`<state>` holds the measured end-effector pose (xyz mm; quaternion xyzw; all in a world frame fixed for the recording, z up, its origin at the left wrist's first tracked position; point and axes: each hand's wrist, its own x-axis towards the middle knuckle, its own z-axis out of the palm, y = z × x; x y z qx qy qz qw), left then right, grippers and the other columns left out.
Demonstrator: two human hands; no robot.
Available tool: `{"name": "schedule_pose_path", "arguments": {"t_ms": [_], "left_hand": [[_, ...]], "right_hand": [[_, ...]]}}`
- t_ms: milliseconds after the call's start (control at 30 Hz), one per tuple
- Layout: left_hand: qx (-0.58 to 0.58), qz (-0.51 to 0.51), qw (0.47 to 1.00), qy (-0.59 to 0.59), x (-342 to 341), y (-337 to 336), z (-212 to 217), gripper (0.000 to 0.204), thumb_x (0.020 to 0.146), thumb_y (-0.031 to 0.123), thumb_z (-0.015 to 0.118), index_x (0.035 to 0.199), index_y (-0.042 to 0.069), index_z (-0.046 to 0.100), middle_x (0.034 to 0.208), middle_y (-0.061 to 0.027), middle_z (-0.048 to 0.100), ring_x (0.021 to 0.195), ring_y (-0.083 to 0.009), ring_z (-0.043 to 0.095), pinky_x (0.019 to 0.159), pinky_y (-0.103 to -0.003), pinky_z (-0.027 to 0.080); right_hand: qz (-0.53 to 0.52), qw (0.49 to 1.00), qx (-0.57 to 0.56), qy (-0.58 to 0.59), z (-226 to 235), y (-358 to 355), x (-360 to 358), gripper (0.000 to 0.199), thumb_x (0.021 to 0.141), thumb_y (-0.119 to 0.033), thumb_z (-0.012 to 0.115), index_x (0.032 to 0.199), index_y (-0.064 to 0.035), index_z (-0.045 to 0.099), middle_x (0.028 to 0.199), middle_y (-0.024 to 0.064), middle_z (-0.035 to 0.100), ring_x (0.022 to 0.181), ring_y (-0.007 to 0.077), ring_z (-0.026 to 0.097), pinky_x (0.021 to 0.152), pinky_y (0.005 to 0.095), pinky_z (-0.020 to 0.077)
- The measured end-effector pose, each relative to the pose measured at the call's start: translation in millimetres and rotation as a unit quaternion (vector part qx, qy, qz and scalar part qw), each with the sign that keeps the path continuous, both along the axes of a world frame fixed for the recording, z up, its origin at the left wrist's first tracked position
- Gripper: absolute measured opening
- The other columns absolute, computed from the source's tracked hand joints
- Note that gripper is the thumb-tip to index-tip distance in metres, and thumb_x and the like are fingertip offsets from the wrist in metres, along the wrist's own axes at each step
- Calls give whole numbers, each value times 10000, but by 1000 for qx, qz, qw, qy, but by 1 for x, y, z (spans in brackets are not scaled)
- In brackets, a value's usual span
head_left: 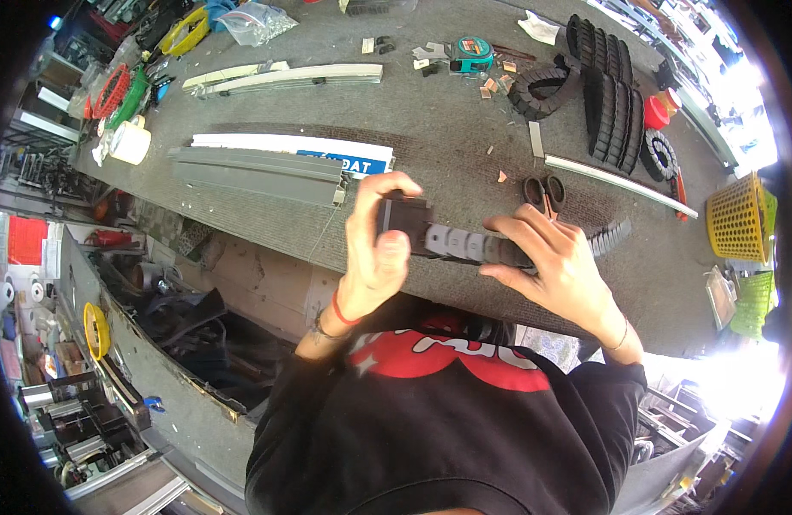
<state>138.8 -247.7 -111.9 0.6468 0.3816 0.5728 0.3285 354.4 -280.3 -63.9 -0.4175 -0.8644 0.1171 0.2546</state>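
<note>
Left hand (374, 264) cups dark block (406, 220), right hand (561, 268) half-closed on segmented chain (456, 244); looks light, bendy: grip link sides.

The left hand (367, 249) is cupped, as I see it, forefinger hooked over at the far end, thumb raised opposite. The right hand (561, 259) shows me its back, fingers reaching leftward, thumb nearer the torso in a pinch. Both forearms (617, 333) slant inward, wrists well apart.
</note>
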Motion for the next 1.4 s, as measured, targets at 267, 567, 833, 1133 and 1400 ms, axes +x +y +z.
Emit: {"name": "schedule_pose_path", "arguments": {"t_ms": [267, 567, 833, 1133, 1400], "left_hand": [[-53, -124, 987, 83, -3, -2, 21, 628, 869, 603, 358, 1003, 8, 507, 798, -66, 488, 658, -146, 468, 600, -291, 377], [-126, -295, 941, 110, -7, 0, 34, 650, 830, 619, 355, 958, 8, 536, 805, -75, 530, 709, -157, 519, 642, -292, 396], [-184, -341, 917, 99, -17, 3, 37, 647, 810, 580, 451, 1144, 27, 413, 990, -96, 467, 870, -169, 472, 753, -300, 388], [-226, -376, 898, 18, -24, 14, 31, 653, 813, 452, 627, 1255, 87, 313, 1089, -160, 451, 906, -189, 511, 774, -346, 432], [-150, -326, 905, -230, 21, 7, 20, 1004, 708, 256, 822, 1444, 91, 159, 1187, -126, 499, 1056, -233, 568, 936, -375, 469]], "right_hand": [[-1, 1000, 7, -31, 4, -16, 3, 413, 681, -296, 763, 952, -30, 600, 851, 59, 552, 654, 226, 581, 578, 323, 447], [68, 997, -8, -26, 13, -22, 5, 394, 639, -277, 774, 890, -27, 602, 797, 63, 544, 578, 236, 557, 546, 331, 435], [67, 997, -20, 28, 7, -17, 4, 391, 635, -262, 804, 855, -8, 603, 770, 64, 527, 563, 230, 537, 519, 334, 412], [19, 999, 41, 4, -1, -15, 3, 389, 602, -246, 800, 849, -17, 605, 772, 56, 518, 575, 216, 555, 536, 322, 450], [-69, 989, 123, -49, -3, -14, 7, 458, 576, -254, 769, 923, -30, 573, 828, 68, 500, 672, 225, 572, 574, 325, 470]]}}
